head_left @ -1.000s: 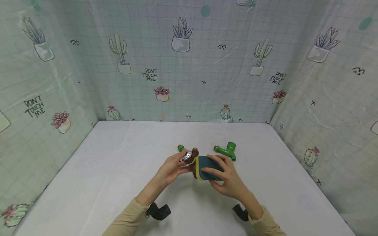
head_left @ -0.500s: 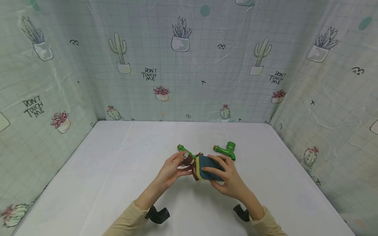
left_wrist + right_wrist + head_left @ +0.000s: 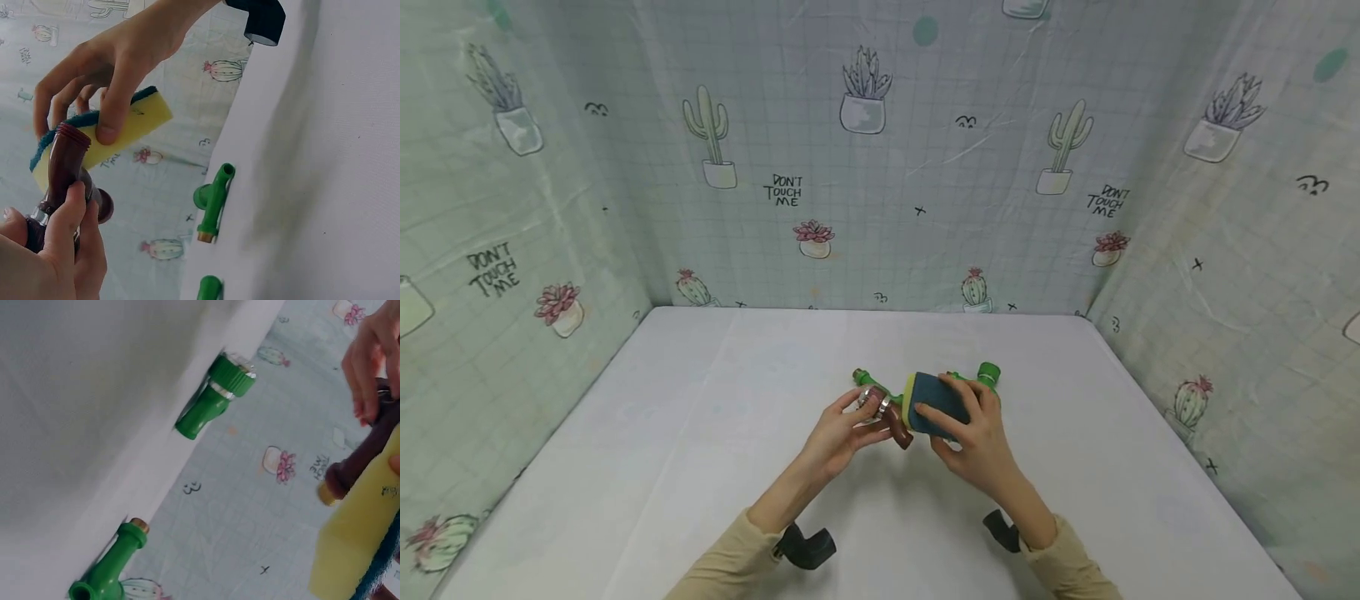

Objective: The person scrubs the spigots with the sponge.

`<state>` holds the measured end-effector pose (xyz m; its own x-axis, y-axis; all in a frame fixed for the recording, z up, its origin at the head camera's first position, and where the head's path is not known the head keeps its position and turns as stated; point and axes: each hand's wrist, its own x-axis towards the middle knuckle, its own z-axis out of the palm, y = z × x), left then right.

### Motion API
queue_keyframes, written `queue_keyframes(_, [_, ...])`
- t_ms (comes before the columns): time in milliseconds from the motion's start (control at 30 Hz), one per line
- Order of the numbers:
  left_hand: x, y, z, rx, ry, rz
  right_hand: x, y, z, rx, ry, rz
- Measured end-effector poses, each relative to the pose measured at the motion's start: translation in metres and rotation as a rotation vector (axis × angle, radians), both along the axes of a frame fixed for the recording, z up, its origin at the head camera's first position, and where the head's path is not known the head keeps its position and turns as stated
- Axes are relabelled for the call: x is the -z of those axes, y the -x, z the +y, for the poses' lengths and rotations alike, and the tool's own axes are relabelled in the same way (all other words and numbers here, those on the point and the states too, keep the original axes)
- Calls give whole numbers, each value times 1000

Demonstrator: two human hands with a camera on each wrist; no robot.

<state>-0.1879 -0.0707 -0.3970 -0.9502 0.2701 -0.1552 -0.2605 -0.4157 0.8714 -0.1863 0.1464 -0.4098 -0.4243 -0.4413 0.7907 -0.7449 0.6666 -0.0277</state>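
Observation:
My left hand (image 3: pixel 842 429) grips a brown plastic water tap (image 3: pixel 898 427) by its silver-trimmed knob end, above the table. The tap's curved, threaded spout shows in the left wrist view, and its brass-tipped inlet (image 3: pixel 326 493) in the right wrist view. My right hand (image 3: pixel 981 442) holds a sponge (image 3: pixel 934 404), blue-green scouring side under the fingers and yellow side (image 3: pixel 140 128) towards the tap. Seen from the left wrist, the sponge lies right behind the spout. The thumb presses its yellow face.
Behind the hands, two green taps lie on the white table (image 3: pixel 737 375): the left one (image 3: pixel 862 377) partly behind the brown tap, the right one (image 3: pixel 989 374) partly behind the right hand. Black curved pieces (image 3: pixel 807 547) sit at both wrists. Cactus-printed cloth walls (image 3: pixel 917 167) enclose the table.
My left hand has turned the brown tap, so its spout now points down to the right. My right hand has raised the sponge slightly, uncovering more of the tap and covering part of the right green tap.

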Motion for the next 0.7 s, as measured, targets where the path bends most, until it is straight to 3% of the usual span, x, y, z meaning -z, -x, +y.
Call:
queue_keyframes(167, [-3,0,-1,-31,-8,-12,4,3,2,36,65,-65])
queue_keyframes(400, [-5,0,-1,-85,-6,5,2,-9,-1,-103,158,-281])
queue_keyframes(533, [-5,3,-1,-97,-15,9,-5,-16,-2,-165,145,-365])
queue_keyframes(600, [-5,4,-1,-111,-31,3,-6,-18,-2,-180,97,-351])
queue_keyframes(700, [-5,5,-2,-121,-59,-10,-9,-17,-1,-180,18,-262])
